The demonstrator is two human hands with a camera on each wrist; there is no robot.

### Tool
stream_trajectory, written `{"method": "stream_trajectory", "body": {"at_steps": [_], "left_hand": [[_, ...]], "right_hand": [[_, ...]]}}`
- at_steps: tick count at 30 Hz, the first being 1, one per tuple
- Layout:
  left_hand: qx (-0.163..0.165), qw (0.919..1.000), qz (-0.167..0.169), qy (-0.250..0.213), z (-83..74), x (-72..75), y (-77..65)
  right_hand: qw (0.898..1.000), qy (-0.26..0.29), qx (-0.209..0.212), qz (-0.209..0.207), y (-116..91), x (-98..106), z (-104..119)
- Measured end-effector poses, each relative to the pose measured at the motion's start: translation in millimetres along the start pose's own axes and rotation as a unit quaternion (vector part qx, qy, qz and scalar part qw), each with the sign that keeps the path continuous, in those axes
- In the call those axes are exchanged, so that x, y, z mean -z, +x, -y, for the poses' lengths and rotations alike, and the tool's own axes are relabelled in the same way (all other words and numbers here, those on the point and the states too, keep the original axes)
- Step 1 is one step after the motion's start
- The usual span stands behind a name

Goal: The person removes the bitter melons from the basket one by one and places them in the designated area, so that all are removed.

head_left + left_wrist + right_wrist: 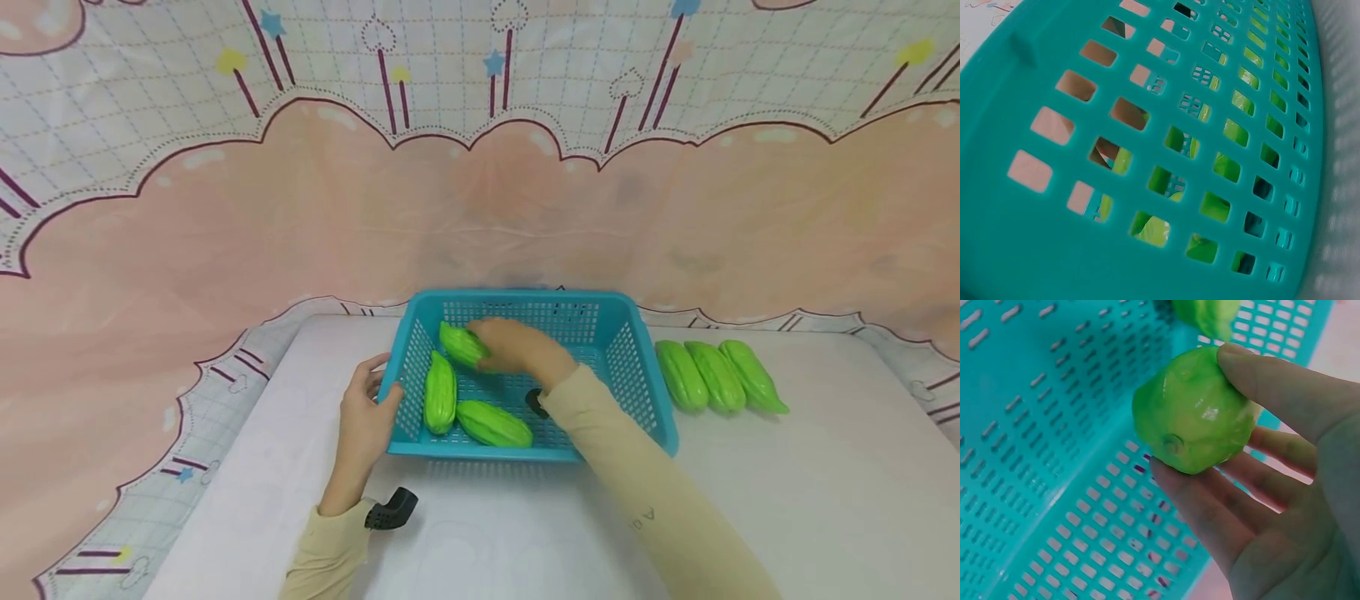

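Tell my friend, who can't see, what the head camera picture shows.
A right hand holds a green vegetable inside a blue basket, where two more lie. The left hand grips the basket's left edge. Three more vegetables sit outside it, on the right.

"What colour was the basket [517,452]?"
"Teal-blue, patterned with rows of small holes. The gourds [440,392] were all bright green."
"And the sleeves [645,492]?"
"They were beige, the right one with dark lettering. The tabletop [465,558] was white."
"The backdrop [480,208]?"
"It had peach-pink clouds outlined in maroon, and white with blue dashed grids."
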State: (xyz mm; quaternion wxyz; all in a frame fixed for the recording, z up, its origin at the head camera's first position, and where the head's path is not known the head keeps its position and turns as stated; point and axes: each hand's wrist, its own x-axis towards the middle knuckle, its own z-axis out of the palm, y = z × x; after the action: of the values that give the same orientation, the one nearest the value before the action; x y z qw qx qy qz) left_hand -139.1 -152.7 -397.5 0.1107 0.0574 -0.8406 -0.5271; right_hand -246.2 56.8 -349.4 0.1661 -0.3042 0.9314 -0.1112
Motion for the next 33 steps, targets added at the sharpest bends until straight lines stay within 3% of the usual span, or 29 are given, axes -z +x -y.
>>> {"method": "stream_trajectory", "body": {"at_steps": [13,33], "left_hand": [[-0.012,0.9999,-0.006,0.005,1.0,-0.5,1.0],[0.001,1.0,-0.001,0.003,-3.8,-0.6,-0.5]], "right_hand": [[0.999,0.004,0.002,-0.049,-26.7,10.9,2.6],[0.994,0.03,0.012,-0.102,-65.1,13.3,2.7]]}}
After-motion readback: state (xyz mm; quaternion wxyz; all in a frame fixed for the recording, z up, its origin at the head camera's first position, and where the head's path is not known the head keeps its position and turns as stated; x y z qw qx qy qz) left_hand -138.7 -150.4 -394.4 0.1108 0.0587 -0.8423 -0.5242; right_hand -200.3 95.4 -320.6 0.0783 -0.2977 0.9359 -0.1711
